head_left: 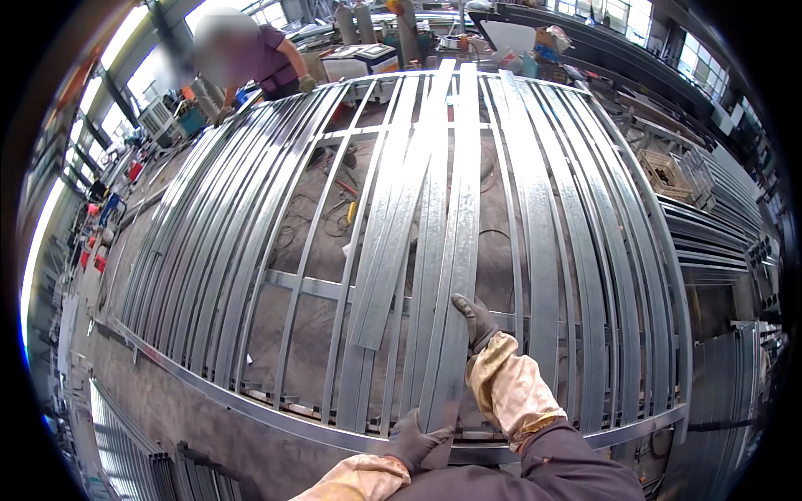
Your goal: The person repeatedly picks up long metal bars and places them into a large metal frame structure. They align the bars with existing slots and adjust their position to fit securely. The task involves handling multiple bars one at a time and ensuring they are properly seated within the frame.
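Observation:
A long galvanized metal strip (461, 225) lies lengthwise over a large slatted metal frame (292, 424) in front of me. My right hand (476, 322), in a dark grey glove, grips the strip's right edge, with the thumb on its top face. At the near end of the strip, my left hand (413, 440) closes on it beside the frame's front rail; the undersides of both hands' fingers are hidden. Another loose flat strip (391, 275) lies at a slant to the left, its near end resting across the slats.
A co-worker (276, 63) in a purple shirt stands at the far left corner, gloved hands at the frame. Cables and a yellow-handled tool (352, 212) lie on the floor below the slats. Stacked metal profiles (702, 238) and a crate (664, 175) stand to the right.

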Motion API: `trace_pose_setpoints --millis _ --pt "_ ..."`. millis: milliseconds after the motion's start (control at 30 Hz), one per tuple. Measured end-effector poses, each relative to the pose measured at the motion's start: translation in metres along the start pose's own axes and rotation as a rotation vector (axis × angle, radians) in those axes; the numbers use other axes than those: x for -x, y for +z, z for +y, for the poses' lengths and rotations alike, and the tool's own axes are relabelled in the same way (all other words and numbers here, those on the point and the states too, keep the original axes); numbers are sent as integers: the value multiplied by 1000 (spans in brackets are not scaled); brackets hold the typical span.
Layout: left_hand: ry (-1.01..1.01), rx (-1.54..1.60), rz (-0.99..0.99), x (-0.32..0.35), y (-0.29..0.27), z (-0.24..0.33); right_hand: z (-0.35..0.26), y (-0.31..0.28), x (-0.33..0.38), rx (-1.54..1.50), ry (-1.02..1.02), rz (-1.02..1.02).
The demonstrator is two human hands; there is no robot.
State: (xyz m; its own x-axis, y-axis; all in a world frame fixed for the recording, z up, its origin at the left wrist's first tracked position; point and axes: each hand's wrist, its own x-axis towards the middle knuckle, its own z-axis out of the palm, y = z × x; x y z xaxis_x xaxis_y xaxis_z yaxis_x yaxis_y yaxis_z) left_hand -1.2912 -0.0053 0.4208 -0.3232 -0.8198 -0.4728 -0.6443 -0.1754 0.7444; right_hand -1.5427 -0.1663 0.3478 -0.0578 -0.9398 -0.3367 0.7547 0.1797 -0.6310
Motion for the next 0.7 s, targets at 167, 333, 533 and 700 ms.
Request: trace_pose_setpoints --millis 167,333,533,700 --pt "-7 59 45 -1 -25 -8 6 17 -33 96 -46 -129" --pt "72 209 151 -2 -73 -8 28 93 -74 425 -199 42" --pt "34 214 153 -24 -145 -62 96 145 -129 473 -243 66" --pt "-57 156 156 -36 -215 -140 168 211 -147 426 -132 64"
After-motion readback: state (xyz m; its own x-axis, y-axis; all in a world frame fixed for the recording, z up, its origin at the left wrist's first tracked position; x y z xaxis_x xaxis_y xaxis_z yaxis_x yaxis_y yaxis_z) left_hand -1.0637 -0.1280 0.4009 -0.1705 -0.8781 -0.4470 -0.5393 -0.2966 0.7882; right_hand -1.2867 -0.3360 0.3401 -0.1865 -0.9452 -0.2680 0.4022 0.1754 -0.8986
